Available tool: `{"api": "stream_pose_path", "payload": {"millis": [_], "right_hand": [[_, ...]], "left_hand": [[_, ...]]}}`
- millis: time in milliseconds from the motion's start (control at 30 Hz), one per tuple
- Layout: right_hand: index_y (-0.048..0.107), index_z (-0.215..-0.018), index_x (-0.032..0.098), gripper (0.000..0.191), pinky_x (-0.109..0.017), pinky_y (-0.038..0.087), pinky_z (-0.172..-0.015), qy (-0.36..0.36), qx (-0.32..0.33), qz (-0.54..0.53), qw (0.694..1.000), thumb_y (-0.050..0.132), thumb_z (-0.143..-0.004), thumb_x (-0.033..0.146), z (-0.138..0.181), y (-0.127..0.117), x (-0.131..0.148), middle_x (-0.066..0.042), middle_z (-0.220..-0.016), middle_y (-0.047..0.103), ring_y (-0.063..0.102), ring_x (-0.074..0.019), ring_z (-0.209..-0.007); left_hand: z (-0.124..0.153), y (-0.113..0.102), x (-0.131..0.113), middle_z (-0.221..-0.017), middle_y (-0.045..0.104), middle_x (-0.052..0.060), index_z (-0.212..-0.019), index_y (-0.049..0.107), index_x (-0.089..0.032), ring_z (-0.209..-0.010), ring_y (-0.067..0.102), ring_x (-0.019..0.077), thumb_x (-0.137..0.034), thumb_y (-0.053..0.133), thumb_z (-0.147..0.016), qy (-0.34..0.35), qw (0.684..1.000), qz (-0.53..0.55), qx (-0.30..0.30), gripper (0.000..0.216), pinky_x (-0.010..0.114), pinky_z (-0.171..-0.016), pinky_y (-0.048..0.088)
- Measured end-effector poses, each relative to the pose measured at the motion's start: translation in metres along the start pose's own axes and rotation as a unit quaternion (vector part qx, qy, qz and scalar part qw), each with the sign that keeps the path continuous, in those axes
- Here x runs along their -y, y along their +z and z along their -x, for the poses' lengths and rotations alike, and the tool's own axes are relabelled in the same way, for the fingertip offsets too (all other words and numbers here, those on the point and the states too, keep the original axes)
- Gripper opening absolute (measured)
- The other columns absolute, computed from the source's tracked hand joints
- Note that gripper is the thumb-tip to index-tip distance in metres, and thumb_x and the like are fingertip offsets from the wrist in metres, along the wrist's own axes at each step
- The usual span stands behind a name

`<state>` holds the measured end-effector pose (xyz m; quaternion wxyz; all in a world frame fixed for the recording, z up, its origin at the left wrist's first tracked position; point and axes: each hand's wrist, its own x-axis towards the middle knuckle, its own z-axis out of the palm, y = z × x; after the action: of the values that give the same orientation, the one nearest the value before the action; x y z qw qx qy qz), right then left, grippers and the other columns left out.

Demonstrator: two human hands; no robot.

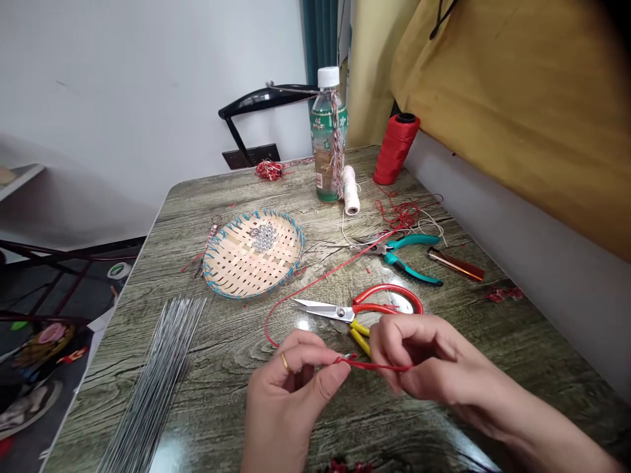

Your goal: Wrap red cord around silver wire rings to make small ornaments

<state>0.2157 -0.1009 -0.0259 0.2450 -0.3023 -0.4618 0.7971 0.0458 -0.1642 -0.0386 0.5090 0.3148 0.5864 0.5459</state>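
Observation:
Between my two hands a red cord [374, 366] is stretched. My left hand [293, 387], with a ring on one finger, pinches the cord's knotted end between thumb and forefinger; a small shiny bit shows there, too small to name. My right hand [424, 361] is closed on the cord a little to the right. From my left hand the cord loops back across the table toward a red tangle [404, 215]. Just beyond my hands lie scissors [340, 313] with red handles and a yellow-handled tool [359, 338], partly hidden by my right hand.
A woven basket [236, 263] holds small metal pieces. Thin metal wires [158, 381] lie at left. Teal-handled pliers [394, 253], a lighter [456, 264], a white thread spool [350, 190], a red spool [397, 150] and a plastic bottle [323, 141] stand or lie farther back.

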Motion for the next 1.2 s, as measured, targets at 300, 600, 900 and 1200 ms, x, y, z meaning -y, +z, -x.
{"api": "stream_pose_path", "payload": {"millis": [300,600,900,1200], "right_hand": [[0.06,-0.103,0.019,0.027,-0.025,0.037,-0.049,-0.19,-0.439,0.482,0.734,0.062,-0.079,0.031,0.011,-0.029,0.017,-0.001,-0.073,0.058,0.043,-0.0105,-0.051],[0.058,-0.104,0.02,0.02,-0.02,0.051,-0.068,-0.214,-0.054,0.553,0.804,0.055,-0.086,0.015,0.008,0.012,-0.005,-0.002,-0.093,0.069,0.065,-0.0128,-0.08],[0.059,-0.087,0.016,0.01,-0.026,0.045,-0.059,-0.215,-0.041,0.605,0.765,0.049,-0.088,0.014,0.009,0.007,-0.003,-0.001,-0.072,0.061,0.056,-0.0135,-0.064],[0.06,-0.083,0.016,0.015,-0.027,0.036,-0.054,-0.262,-0.037,0.629,0.731,0.047,-0.086,0.008,0.01,0.009,-0.003,-0.001,-0.064,0.055,0.045,-0.0145,-0.058]], "left_hand": [[0.002,0.004,-0.001,-0.067,0.07,0.002,-0.059,0.07,-0.019,-0.061,0.06,0.0142,-0.018,0.072,-0.065,-0.038,0.997,-0.062,-0.016,0.006,0.022,-0.057,0.047],[0.005,0.003,-0.001,-0.062,0.072,0.001,-0.063,0.071,-0.02,-0.058,0.064,0.0153,-0.019,0.07,-0.067,-0.029,0.991,-0.131,-0.004,0.005,0.022,-0.056,0.052],[0.01,0.007,0.001,-0.065,0.072,-0.003,-0.075,0.072,-0.026,-0.057,0.066,0.0139,-0.012,0.07,-0.066,0.123,0.96,-0.244,-0.056,0.017,0.021,-0.056,0.053],[0.009,0.003,-0.005,-0.066,0.07,-0.003,-0.078,0.066,-0.023,-0.06,0.062,0.0126,-0.002,0.064,-0.069,0.295,0.887,-0.356,0.002,0.023,0.021,-0.06,0.049]]}}
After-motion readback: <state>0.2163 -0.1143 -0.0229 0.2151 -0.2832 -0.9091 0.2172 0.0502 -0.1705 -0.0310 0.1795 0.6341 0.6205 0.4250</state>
